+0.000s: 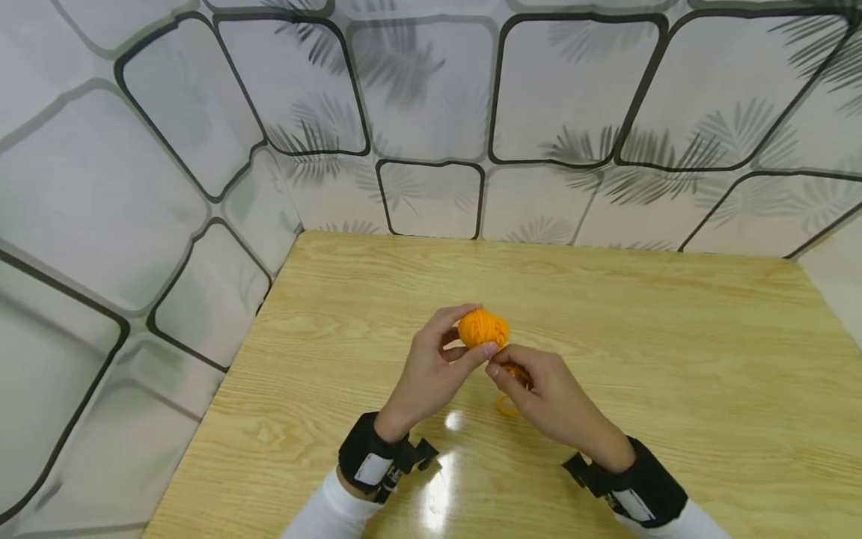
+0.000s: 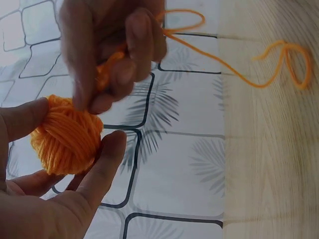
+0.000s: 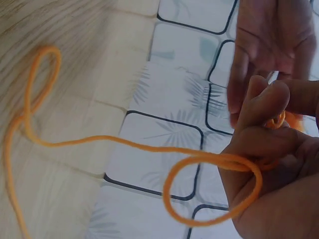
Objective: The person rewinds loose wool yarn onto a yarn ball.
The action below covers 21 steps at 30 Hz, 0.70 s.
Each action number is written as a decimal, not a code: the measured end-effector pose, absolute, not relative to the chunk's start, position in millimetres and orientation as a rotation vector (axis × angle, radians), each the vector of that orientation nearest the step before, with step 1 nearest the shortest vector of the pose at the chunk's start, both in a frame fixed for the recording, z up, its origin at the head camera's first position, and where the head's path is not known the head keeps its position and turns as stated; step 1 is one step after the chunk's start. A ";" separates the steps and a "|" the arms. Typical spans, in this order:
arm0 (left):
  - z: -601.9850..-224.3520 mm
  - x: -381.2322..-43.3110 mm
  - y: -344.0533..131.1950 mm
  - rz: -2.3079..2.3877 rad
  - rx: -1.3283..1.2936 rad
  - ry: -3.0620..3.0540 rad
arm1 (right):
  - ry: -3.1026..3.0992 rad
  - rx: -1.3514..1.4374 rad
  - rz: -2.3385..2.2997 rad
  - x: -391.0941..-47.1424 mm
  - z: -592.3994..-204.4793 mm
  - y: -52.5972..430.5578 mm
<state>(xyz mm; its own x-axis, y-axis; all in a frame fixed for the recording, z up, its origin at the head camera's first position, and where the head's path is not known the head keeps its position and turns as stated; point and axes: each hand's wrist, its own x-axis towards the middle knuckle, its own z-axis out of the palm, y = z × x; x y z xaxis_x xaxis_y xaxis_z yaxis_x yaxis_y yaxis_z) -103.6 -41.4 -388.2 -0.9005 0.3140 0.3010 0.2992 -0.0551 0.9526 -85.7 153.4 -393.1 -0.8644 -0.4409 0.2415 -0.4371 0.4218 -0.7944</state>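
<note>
An orange ball of yarn (image 1: 483,329) is held above the table between the thumb and fingers of my left hand (image 1: 434,367). In the left wrist view the wound strands of the yarn ball (image 2: 67,135) show clearly, with my thumb and fingertips around its sides. My right hand (image 1: 548,393) is close against the ball's near right side, its thumb and fingers pinching a small bunch of the loose yarn (image 2: 109,69). From this hand a strand (image 3: 99,139) trails down to the table, and a loop of yarn (image 3: 169,191) hangs beside the palm.
The light wood-grain table (image 1: 337,299) lies under both hands. A patterned wall covering (image 1: 431,97) with dark outlines and grey leaves rises behind it and along the left. Black straps with small cameras are on both wrists, such as the left wristband (image 1: 370,457).
</note>
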 end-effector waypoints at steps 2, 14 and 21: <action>-388.4 -103.8 -41.0 2.171 0.687 2.194 | 2.673 -0.823 -1.438 -81.4 -386.2 154.4; -390.4 -104.8 -42.6 2.094 0.623 2.345 | 2.590 -0.852 -1.592 -61.5 -350.2 167.6; -388.3 -102.4 -43.1 2.017 0.637 2.327 | 2.558 -0.788 -1.663 -60.9 -332.1 175.7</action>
<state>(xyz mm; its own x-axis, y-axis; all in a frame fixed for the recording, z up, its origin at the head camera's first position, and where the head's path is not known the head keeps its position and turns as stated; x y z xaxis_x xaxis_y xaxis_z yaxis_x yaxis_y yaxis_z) -102.4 -43.1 -388.3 -0.9179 0.2977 0.2624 0.3020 0.0952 0.9485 -60.9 175.7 -332.1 -0.8750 -0.4010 0.2713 -0.4107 0.3178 -0.8546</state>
